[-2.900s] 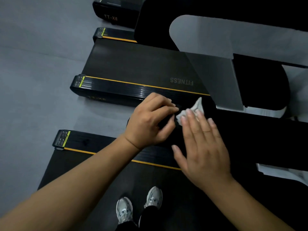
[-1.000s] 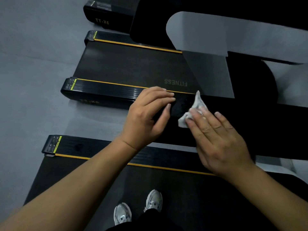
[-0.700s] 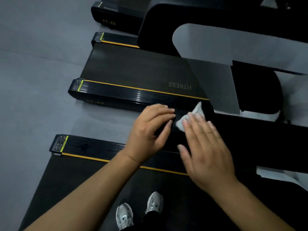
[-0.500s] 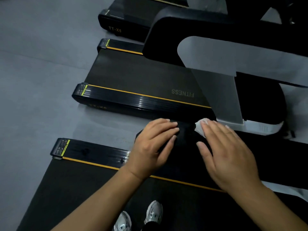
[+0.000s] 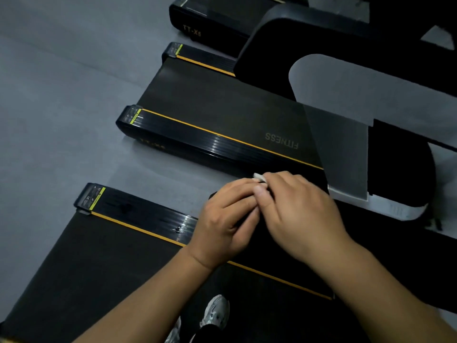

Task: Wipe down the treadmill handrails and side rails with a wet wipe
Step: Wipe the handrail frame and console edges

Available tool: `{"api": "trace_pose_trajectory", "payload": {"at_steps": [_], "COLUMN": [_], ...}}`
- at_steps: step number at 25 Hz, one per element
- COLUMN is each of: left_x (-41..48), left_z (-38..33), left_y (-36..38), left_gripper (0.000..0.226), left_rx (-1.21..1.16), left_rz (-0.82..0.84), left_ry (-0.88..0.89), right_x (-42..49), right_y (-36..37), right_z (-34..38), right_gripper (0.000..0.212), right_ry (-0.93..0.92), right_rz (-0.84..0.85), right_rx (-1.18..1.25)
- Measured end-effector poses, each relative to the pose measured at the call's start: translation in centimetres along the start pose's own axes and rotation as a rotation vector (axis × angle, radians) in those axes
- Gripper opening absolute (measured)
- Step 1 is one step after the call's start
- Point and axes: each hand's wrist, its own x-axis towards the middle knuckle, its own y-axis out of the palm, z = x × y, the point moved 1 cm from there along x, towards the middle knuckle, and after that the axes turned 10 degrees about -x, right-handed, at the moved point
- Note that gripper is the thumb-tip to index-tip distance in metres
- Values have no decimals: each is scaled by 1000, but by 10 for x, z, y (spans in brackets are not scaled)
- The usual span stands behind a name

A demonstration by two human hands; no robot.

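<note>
Wet wipe [image 5: 259, 177]: a small white corner shows just past the fingertips of the right hand [image 5: 300, 209], the rest hidden beneath them. The right hand pinches the wipe between bent fingers and thumb, pressing it onto the black handrail [image 5: 214, 195]. Left hand [image 5: 226, 220]: touching the right hand's thumb, fingers laid over the top of the handrail's end and thumb along its near face, so that it holds the rail between them. Below both wrists runs the side rail [image 5: 150, 220] of the treadmill, glossy black with an orange stripe, and nearer than it the dark belt [image 5: 99, 273]. Under the forearms, two pale shoes [image 5: 215, 314] stand on the belt. Beyond the fingertips lies a neighbouring treadmill [image 5: 210, 115], its belt lettered FITNESS, with a grey upright panel [image 5: 342, 154] beyond the right hand. Farther off still, a third deck [image 5: 195, 23] is marked TT-X6. Grey floor [image 5: 49, 120] extends to the left of the left hand
</note>
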Motion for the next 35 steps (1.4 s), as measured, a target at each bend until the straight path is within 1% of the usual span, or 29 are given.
{"api": "trace_pose_trajectory", "payload": {"at_steps": [1, 3, 5, 8, 10, 12, 15, 17, 19, 22, 24, 27, 29, 32, 34, 35], "left_x": [-4, -8, -11, -14, -16, -16, -16, -17, -23, -27, -26, -25, -25, -25, -23, -23], "left_z": [1, 1, 1, 2, 3, 3, 2, 5, 7, 12, 14, 16, 20, 32, 41, 48], "left_y": [0, 0, 1, 4, 7, 7, 7, 6, 2, -11, -14, -14, -14, -16, -16, -14], "left_gripper": [20, 21, 22, 23, 24, 24, 24, 25, 26, 26, 26, 27, 27, 29, 30, 30], "left_rx": [3, 7, -2, -39, -41, -45, -45, -56, -49, -57, -63, -79, -86, -101, -110, -111], "left_rz": [-27, -69, -92, -134, -155, -149, -130, -127, -128, -88, -69, -62, -49, -19, -10, -15], "left_ry": [-10, -29, -43, -74, -75, -73, -59, -61, -74, -115, -115, -86, -45, 62, 142, 197], "right_x": [-2, -16, -39, -41, -38, -46, -67, -59, -49, -68, -90, -85, -73, -81, -95, -97], "right_y": [4, 6, 7, 20, 28, 29, 30, 36, 39, 46, 52, 70, 77, 76, 72, 73], "right_z": [5, -16, -40, -18, -2, -17, -30, -8, 12, -13, -34, -21, -9, -42, -64, -63], "right_gripper": [61, 58, 63, 73, 74, 75, 76, 75, 73, 70, 70, 72, 73, 75, 77, 79], "right_ry": [-46, -129, -119, -77, -152, -225, -162, -119, -162, -263, -261, -239, -308, -402, -402, -390], "right_rz": [-41, -128, -215, -214, -222, -238, -274, -284, -292, -320, -352, -427, -484, -523, -525, -536], "right_rx": [-22, -82, -152, -174, -168, -230, -261, -216, -199, -290, -356, -459, -544, -719, -796, -817]}}
